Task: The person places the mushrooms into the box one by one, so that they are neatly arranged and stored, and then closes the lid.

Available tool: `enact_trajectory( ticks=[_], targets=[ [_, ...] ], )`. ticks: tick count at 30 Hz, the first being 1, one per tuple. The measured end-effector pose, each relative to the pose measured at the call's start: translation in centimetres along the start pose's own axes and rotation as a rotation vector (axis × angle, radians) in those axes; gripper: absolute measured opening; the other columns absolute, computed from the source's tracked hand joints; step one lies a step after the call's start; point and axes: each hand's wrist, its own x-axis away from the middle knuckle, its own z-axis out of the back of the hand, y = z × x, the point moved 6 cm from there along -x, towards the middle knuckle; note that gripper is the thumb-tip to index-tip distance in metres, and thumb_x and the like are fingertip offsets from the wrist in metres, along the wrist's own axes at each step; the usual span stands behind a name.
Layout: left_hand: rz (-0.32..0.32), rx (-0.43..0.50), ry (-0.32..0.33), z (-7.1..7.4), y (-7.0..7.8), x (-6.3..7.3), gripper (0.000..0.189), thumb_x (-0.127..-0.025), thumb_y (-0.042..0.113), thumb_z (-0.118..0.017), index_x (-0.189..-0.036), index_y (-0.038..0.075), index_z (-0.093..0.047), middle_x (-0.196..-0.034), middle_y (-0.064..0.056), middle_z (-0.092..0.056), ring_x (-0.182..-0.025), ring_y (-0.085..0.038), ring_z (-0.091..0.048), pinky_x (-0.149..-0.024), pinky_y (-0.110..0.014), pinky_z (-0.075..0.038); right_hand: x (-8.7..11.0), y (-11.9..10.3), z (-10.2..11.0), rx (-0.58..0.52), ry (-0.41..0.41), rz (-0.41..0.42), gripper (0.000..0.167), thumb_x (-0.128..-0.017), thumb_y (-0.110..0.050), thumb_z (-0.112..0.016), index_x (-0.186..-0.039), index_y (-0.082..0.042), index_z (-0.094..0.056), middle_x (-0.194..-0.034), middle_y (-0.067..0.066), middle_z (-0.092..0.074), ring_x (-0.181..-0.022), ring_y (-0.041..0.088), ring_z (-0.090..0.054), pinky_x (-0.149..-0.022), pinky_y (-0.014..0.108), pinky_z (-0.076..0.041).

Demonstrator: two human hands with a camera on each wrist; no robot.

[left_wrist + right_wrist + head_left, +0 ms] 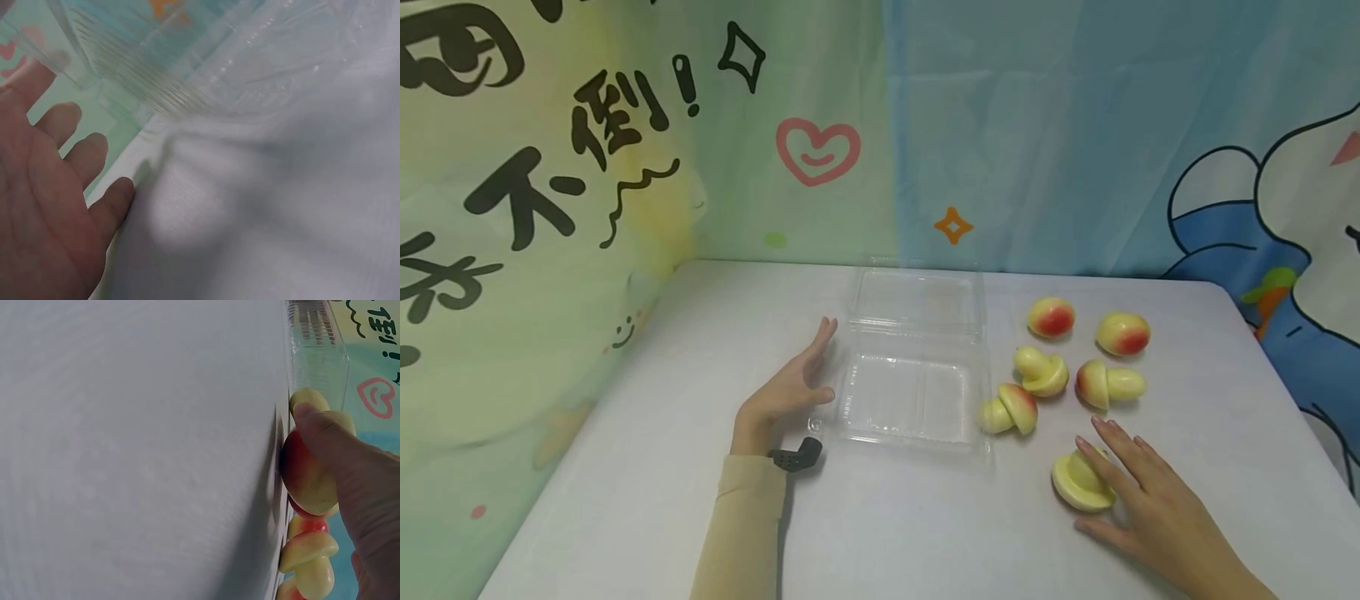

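A clear plastic clamshell box (902,404) lies open, its lid (917,298) folded back toward the curtain. Just left of it is my left hand (786,392), fingers extended and thumb apart, holding nothing. The left wrist view shows that palm (47,187) near the box's ribbed wall (156,81). At the front right, my right hand (1161,508) spreads its fairly straight fingers over and around a yellow mushroom-shaped piece (1077,483). In the right wrist view, its thumb (328,437) overlaps this red-tinged piece (309,472); whether it touches is unclear.
Right of the box lie more yellow-and-red mushroom pieces: one by the box edge (1011,410), one behind it (1042,372), one farther right (1108,385). Two rounded ones (1052,318) sit at the back. A printed curtain (1037,133) borders the white table (887,525).
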Motion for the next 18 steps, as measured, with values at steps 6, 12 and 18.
enact_trajectory(
  ticks=[6, 12, 18],
  targets=[
    [0.022, -0.011, -0.003, -0.2, 1.0, 0.3, 0.129, -0.064, 0.072, -0.069, -0.153, 0.005, -0.004, -0.159, -0.011, 0.011, -0.148, -0.029, 0.007, -0.120, -0.048, -0.001, -0.2, 0.0, -0.1, 0.011, -0.008, -0.014, 0.088, -0.079, -0.079, -0.039, -0.139, -0.016, -0.048, -0.152, 0.013, -0.033, -0.140, 0.020, -0.030, -0.120, 0.022, -0.001],
    [0.025, -0.022, -0.008, -0.3, 0.4, 0.2, 0.127, -0.065, 0.071, -0.069, -0.153, 0.007, -0.003, -0.159, -0.011, 0.011, -0.148, -0.028, 0.008, -0.120, -0.049, 0.000, -0.3, 0.2, -0.2, 0.020, -0.002, -0.020, 0.089, -0.081, -0.080, -0.035, -0.139, -0.014, -0.048, -0.153, 0.013, -0.033, -0.136, 0.023, -0.036, -0.119, 0.019, 0.000],
    [0.025, -0.030, -0.014, -0.2, -2.1, -0.2, 0.120, -0.068, 0.065, -0.072, -0.154, 0.018, -0.003, -0.160, -0.009, 0.012, -0.148, -0.020, 0.009, -0.120, -0.047, 0.002, -0.3, 0.4, -0.6, 0.014, -0.022, -0.036, 0.094, -0.079, -0.080, -0.038, -0.144, -0.012, -0.041, -0.152, 0.011, -0.033, -0.139, 0.017, -0.032, -0.116, 0.012, 0.001]
  ],
)
